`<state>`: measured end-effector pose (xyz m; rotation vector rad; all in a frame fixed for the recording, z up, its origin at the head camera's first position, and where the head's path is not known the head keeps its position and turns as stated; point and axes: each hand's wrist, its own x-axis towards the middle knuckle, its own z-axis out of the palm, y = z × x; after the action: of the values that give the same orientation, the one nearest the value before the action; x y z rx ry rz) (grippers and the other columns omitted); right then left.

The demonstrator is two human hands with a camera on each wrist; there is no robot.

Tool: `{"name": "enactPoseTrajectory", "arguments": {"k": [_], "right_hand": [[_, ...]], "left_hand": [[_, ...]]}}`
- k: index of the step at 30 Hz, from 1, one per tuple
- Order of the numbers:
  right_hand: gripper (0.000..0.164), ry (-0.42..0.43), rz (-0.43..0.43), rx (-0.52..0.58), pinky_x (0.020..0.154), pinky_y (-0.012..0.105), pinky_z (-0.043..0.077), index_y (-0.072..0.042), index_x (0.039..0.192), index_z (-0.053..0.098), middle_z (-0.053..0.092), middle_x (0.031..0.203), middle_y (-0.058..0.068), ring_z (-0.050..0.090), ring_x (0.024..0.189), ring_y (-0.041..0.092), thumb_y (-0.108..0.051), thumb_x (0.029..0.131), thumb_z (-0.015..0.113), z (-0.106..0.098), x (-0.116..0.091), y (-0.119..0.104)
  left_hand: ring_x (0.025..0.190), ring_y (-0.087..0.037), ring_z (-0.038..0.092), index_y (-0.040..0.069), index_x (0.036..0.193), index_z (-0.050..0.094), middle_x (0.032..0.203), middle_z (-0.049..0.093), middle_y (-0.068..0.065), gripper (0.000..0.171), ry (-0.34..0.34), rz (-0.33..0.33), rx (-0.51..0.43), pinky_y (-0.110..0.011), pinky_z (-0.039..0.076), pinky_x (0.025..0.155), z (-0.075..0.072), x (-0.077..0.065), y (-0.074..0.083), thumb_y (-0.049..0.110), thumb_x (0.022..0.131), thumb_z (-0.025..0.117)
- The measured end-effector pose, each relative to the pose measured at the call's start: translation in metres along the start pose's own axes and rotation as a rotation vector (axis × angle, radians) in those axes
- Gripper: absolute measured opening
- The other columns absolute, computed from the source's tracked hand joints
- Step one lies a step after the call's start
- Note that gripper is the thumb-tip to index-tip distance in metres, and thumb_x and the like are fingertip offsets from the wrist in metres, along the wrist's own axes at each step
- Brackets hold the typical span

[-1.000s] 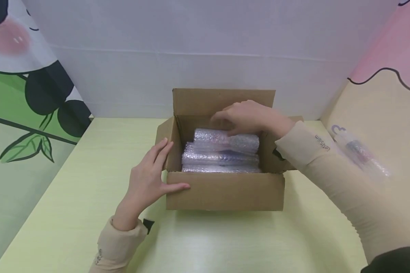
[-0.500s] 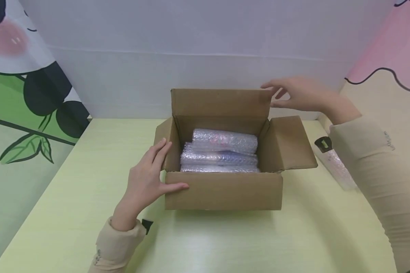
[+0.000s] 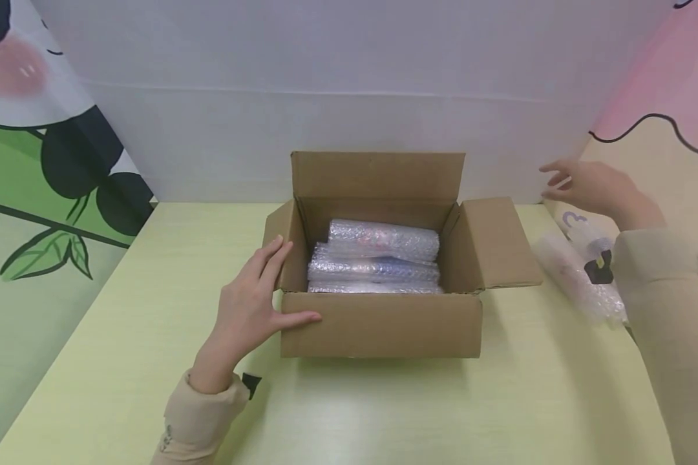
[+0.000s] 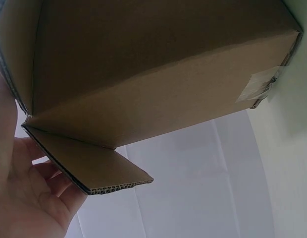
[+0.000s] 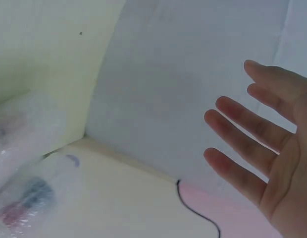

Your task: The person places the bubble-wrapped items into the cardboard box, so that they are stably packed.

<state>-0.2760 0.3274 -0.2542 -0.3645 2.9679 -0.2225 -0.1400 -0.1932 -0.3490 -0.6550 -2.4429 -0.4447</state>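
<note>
Carton [image 3: 464, 261] holding bubble-wrapped rolls [image 3: 384, 240]
Left hand [image 3: 249, 307] spread wide against its flaps [image 3: 382, 328]; right hand [image 3: 600, 187] empty, fingers [image 5: 237, 174] parted

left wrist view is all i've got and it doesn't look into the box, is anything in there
Observer: Yes, bubble-wrapped rolls lie inside the box.
Operator: ok and what's over past its right side
Observer: The right hand is out there, holding nothing.
Operator: anything lying near it
Observer: Yes, other wrapped packages lie to the right of the box.
</note>
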Motion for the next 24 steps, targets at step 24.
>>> {"name": "enactPoseTrajectory", "arguments": {"k": [24], "right_hand": [[0.051, -0.059, 0.089, 0.021, 0.083, 0.067, 0.045, 0.01, 0.13, 0.048, 0.056, 0.123, 0.038, 0.051, 0.111, 0.057, -0.022, 0.093, 0.059, 0.124, -0.045, 0.087]], "left_hand": [[0.119, -0.033, 0.057, 0.004, 0.142, 0.046, 0.142, 0.05, -0.015, 0.115, -0.026, -0.015, -0.002, -0.025, 0.038, 0.043, 0.0, 0.002, -0.001, 0.091, 0.067, 0.04]]}}
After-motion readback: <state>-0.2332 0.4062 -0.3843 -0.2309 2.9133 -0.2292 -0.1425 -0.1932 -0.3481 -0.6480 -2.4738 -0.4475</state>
